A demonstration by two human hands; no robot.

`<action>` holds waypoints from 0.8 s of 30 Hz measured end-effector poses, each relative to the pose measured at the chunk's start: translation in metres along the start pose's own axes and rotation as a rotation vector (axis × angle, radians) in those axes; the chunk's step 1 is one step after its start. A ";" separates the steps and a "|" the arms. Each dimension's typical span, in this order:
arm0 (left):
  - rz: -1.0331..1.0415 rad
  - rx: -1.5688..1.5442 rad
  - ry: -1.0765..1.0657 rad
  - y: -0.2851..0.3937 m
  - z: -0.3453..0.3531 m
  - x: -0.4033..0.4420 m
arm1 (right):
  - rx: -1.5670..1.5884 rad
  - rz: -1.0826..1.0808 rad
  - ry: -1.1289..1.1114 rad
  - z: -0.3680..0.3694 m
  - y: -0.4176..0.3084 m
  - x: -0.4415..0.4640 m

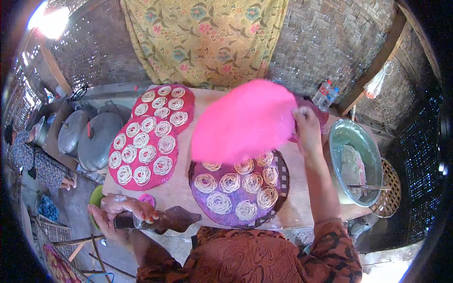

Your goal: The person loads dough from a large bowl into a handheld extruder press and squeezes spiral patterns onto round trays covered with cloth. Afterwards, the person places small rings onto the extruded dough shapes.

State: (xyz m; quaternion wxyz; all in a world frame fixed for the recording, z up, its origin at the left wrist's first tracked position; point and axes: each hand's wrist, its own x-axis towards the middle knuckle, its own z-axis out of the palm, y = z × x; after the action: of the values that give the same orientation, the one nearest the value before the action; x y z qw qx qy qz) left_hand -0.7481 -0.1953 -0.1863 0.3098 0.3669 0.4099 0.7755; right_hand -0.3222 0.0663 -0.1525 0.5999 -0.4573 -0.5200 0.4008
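My right hand (306, 127) pinches the right edge of a bright pink round sheet (243, 122), which is raised and blurred. Beneath the sheet, a round woven tray (284, 177) holds a purple sheet (214, 187) with several pale noodle coils (230, 183). At the lower left, my left hand (122, 212) is closed around a dark, elongated object (177, 219); its exact kind is unclear. A green bowl (96, 197) lies just behind that hand. Farther left on the table, a red-pink sheet (153, 133) carries several similar coils.
On the right stands a large basin (334, 160) with pale dough (351, 165) and a stick, beside a woven basket (391, 195). Two bottles (325, 94) stand at the back right. Large lidded pots (99, 141) and another person (42, 162) are at the left.
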 end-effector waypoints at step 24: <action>0.040 -0.109 -0.293 0.034 0.047 0.013 | -0.620 -0.235 -0.117 -0.034 0.039 -0.139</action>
State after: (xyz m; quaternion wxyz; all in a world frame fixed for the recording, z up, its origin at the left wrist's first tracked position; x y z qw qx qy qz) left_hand -0.7227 -0.1819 -0.1343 0.3700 0.4671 0.3103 0.7407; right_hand -0.3076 -0.0615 -0.2273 0.4434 -0.5311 -0.6999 0.1772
